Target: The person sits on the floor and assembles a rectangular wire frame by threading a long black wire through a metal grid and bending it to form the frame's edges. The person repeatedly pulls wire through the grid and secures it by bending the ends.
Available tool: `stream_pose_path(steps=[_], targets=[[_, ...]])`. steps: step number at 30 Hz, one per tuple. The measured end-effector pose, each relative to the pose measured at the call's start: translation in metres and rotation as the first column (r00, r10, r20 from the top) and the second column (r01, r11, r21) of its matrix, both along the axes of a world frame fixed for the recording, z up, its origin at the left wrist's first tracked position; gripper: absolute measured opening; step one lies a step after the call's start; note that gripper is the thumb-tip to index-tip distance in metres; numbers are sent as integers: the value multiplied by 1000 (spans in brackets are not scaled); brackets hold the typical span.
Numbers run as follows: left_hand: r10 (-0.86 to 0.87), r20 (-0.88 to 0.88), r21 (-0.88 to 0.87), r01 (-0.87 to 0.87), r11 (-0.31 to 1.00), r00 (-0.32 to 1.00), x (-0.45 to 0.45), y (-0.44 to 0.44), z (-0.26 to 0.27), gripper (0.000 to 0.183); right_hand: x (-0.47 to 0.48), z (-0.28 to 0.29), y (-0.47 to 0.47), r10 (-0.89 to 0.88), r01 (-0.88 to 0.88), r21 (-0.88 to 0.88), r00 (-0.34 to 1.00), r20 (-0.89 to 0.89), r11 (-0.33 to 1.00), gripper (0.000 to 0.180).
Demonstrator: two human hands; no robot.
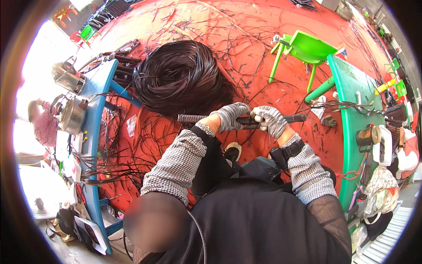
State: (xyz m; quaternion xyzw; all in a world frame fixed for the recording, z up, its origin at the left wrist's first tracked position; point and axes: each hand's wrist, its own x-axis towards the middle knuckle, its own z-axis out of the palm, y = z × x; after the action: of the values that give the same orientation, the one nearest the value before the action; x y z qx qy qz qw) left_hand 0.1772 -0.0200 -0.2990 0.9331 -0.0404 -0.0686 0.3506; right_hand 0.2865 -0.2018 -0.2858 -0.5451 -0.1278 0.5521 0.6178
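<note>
In the head view, my left hand (231, 117), in a grey striped knit glove, is closed around a dark bar wrapped with strips (191, 118). My right hand (270, 121), gloved alike, has its fingers at the same bar, whose right end (298, 117) sticks out beyond it. A thinner dark rod runs beside the bar between the hands. The bar lies level across the view, above my lap. Beyond my left hand rests a large coil of dark brown, glossy strips (179, 74) on the red floor covering (237, 92). The palms and most fingertips are hidden.
A blue table (95, 132) with metal kettles (72, 114) stands left. At right, a green table (359, 82) bears strips (349, 105) and a mug (364, 137). A green plastic chair (310, 48) stands beyond. Loose strips litter the floor. People are at both far sides.
</note>
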Motion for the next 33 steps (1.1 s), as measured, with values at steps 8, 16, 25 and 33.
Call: stream_pose_path(steps=[8, 16, 25, 33], targets=[[159, -22, 349, -141, 926, 987, -21, 16, 23, 61, 17, 1, 27, -138, 142, -110, 989, 45, 984, 17], [214, 80, 275, -228, 934, 974, -19, 4, 19, 44, 23, 11, 22, -153, 148, -184, 988, -12, 972, 20], [-13, 100, 391, -27, 920, 995, -13, 29, 26, 67, 10, -13, 28, -226, 216, 108, 970, 94, 970, 21], [-95, -78, 131, 105, 986, 992, 18, 46, 23, 69, -13, -26, 19, -437, 402, 251, 893, 105, 881, 23]])
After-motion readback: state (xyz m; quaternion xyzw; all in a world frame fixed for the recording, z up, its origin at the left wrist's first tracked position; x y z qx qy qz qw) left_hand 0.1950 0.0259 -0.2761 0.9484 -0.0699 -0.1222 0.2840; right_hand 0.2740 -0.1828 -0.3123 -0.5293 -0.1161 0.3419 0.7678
